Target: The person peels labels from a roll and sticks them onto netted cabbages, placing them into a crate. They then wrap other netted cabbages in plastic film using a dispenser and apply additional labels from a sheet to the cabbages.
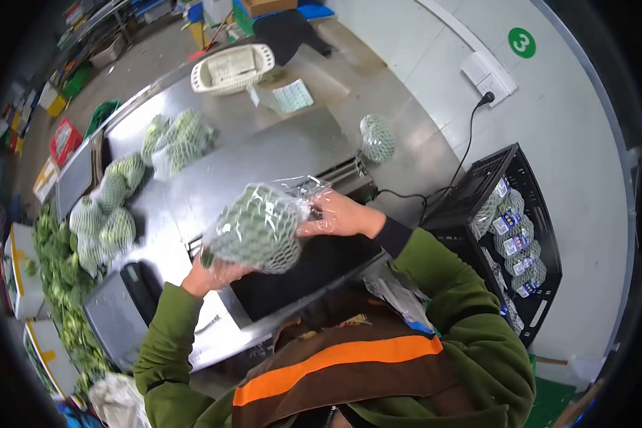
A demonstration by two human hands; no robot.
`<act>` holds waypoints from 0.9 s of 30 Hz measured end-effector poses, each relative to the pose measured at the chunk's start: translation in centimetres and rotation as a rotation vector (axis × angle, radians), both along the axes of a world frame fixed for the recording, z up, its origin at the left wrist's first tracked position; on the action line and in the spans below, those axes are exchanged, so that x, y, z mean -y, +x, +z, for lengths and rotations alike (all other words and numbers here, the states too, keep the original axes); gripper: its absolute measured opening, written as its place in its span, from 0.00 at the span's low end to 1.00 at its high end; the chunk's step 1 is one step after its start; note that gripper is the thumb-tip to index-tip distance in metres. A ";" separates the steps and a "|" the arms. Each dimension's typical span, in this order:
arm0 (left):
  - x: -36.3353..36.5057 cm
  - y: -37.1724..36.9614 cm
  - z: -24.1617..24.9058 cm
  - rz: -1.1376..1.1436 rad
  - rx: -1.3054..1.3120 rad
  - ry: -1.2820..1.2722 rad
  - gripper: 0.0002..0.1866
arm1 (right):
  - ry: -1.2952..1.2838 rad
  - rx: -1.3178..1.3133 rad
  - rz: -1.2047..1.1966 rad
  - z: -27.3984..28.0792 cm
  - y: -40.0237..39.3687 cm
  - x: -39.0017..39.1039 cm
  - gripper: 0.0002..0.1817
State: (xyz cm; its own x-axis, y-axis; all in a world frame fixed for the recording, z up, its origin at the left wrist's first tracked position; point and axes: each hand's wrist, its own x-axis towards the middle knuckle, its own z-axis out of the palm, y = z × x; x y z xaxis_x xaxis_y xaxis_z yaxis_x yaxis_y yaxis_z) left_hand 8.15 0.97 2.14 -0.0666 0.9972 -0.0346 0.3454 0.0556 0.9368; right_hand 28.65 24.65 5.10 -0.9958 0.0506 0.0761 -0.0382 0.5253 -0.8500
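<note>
In front of me is a broccoli head [257, 228] in a white foam net, with clear plastic film around it. My left hand [217, 273] is closed around its lower left end, where a bit of dark green shows. On the other side, my right hand [335, 215] grips the gathered clear film [308, 192] at the right end. Beneath them lies a black flat surface [299, 278] set into the steel table [225, 167]. Several foam-netted heads [114, 189] lie on the table's left, with more netted heads [182, 143] behind them. Another netted head [377, 138] sits at the right.
A black crate [542, 250] at the right holds several netted, labelled packs. Loose broccoli [57, 264] is heaped at the left near a grey case [118, 317]. Toward the back are a cream basket [232, 69] and a paper sheet [292, 96]. A power cable [471, 135] hangs from the wall socket.
</note>
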 end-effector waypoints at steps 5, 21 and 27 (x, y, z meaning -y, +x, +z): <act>7.3 11.6 -4.0 0.207 0.746 -0.718 0.40 | -0.790 0.955 -0.086 -4.5 10.5 7.4 0.43; 14.3 23.3 -6.9 1.293 0.396 -0.155 0.21 | -0.155 0.191 -0.761 -7.1 18.1 12.5 0.20; 14.9 23.9 -16.3 1.128 0.129 -0.549 0.22 | -0.035 0.349 -0.627 -18.8 19.1 13.2 0.18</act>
State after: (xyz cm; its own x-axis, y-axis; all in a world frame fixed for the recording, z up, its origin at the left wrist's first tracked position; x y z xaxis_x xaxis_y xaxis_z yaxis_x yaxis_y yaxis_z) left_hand 32.02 -13.90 -14.17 -0.8348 0.2401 -0.4954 -0.2400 0.6513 0.7199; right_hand 47.73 11.48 -13.75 -0.7441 0.6180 -0.2536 0.5393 0.3317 -0.7741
